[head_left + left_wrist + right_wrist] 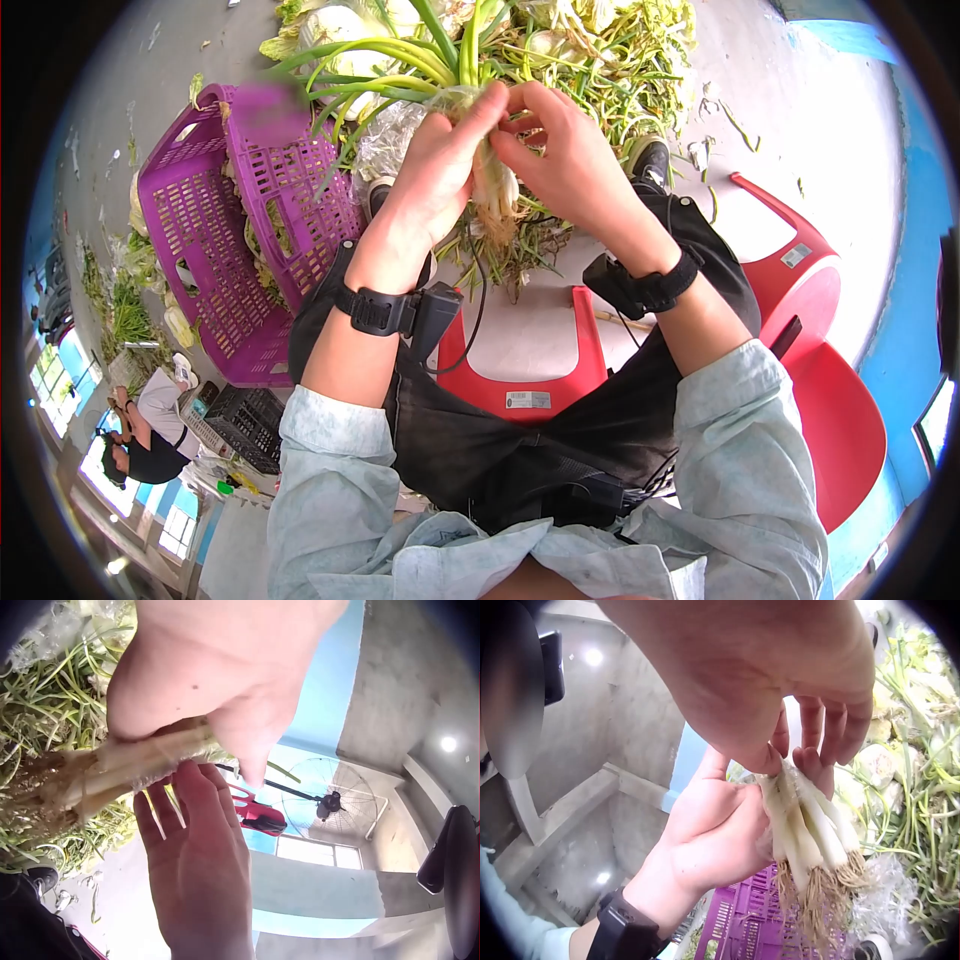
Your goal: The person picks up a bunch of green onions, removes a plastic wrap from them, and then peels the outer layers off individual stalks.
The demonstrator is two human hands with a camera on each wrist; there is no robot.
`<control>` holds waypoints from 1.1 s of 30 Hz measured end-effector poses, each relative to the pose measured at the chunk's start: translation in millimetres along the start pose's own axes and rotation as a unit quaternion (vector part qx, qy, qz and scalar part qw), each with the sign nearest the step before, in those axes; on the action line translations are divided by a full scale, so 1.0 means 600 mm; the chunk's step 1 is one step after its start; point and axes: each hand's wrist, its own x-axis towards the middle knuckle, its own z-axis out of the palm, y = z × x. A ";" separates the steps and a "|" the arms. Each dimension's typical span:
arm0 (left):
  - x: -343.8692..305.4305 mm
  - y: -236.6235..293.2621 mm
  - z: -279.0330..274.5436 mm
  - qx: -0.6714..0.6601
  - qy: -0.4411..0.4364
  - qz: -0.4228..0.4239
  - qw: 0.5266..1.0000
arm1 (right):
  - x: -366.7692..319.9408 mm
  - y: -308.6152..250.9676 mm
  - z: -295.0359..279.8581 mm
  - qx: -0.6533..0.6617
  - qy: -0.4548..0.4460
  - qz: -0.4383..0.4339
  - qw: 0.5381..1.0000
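Note:
A bunch of green onions (492, 195) hangs roots down between my hands, its green leaves spreading upward in the head view. My left hand (432, 175) grips the bunch around its stems, thumb toward the other hand. Clear plastic film (156, 775) wraps the stems. My right hand (575, 150) has curled fingers and pinches the film between thumb and fingertips, close against the stems. White stalks and brown stringy roots (817, 896) stick out below both hands in the right wrist view. Part of the left hand's fingers is hidden behind the bunch.
A heap of loose green onions (630, 60) and pale cabbages (335, 35) covers the floor ahead. Crumpled clear plastic (392, 140) lies by it. A purple crate (230, 320) leans at left; a red stool (520, 395) stands between my legs. Another person (150, 440) sits far left.

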 end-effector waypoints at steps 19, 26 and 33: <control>0.014 -0.006 -0.024 -0.133 0.062 -0.034 0.989 | 0.000 -0.012 0.007 0.022 0.010 -0.043 0.999; 0.012 -0.003 -0.023 -0.141 0.099 -0.037 0.984 | 0.001 -0.020 -0.001 -0.074 -0.004 -0.040 0.996; 0.010 -0.009 -0.020 -0.079 0.118 -0.023 0.990 | -0.008 -0.027 0.003 -0.036 -0.049 -0.063 0.996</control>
